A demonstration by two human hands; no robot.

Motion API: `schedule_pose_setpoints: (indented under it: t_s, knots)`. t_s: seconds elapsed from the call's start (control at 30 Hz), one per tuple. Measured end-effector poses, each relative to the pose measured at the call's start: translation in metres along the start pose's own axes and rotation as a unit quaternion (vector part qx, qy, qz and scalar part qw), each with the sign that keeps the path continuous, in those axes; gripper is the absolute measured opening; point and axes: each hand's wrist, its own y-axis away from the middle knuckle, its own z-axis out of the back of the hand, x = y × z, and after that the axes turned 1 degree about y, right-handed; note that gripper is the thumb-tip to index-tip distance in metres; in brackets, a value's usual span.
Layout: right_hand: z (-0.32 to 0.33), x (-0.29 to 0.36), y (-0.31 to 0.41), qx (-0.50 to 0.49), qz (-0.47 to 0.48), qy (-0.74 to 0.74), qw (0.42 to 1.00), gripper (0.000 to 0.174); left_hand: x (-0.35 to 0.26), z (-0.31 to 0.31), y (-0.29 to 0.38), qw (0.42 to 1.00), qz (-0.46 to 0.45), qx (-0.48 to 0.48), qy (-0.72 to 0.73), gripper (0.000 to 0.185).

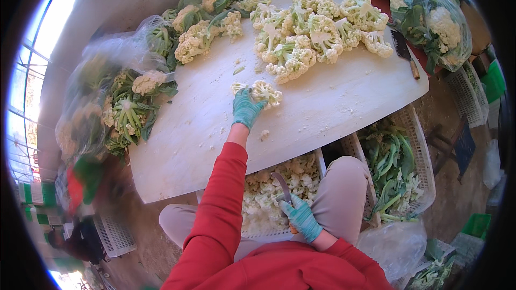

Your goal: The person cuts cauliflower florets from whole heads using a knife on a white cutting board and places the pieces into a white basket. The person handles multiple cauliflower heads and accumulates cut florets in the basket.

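Note:
My left hand (246, 108), in a green striped glove, has its fingers around a small piece of cauliflower (267, 93) on the white tabletop (209, 129). Part of that piece is hidden by the fingers. Low in front of my lap, my right hand (303, 218) grips a curved knife (283, 187) by its wooden handle, blade pointing up. Beneath the blade, between my knees, a white crate (322, 163) holds cut florets (262, 193). A pile of trimmed cauliflower heads (306, 36) lies beyond my left hand.
Leafy cauliflowers (193, 42) line the left edge, some in a clear plastic bag (92, 88). A cleaver (403, 50) rests at the right edge near another bagged bunch (443, 28). A crate (425, 165) of leaves stands right of my knee.

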Motion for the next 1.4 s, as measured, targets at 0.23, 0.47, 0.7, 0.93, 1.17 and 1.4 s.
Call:
schedule_pose_setpoints:
  t_s: [0.23,0.47,0.7,0.93,1.17,1.4]
  knots:
    - [0.001,-0.006,-0.003,-0.026,0.045,0.001,0.999,0.015,-0.031,-0.034,0.005,0.929,0.07,0.093,0.352,0.057]
    - [0.0,0.034,0.004,-0.165,0.338,0.253,0.891,0.026,-0.03,0.014,0.083,0.69,0.254,0.126,0.666,0.047]
    - [-0.001,0.033,-0.013,-0.198,0.449,0.429,0.759,0.029,-0.051,0.094,0.157,0.765,0.155,0.118,0.614,0.049]
    - [-0.006,0.019,-0.006,-0.207,0.449,0.486,0.721,0.031,-0.067,0.114,0.193,0.79,0.114,0.043,0.601,0.039]
    - [-0.009,0.012,-0.002,-0.21,0.419,0.555,0.687,0.027,-0.069,0.103,0.212,0.618,0.285,0.07,0.73,0.033]
    - [-0.008,0.008,0.001,-0.152,0.4,0.504,0.751,0.025,-0.056,0.106,0.22,0.634,0.249,0.084,0.728,0.034]
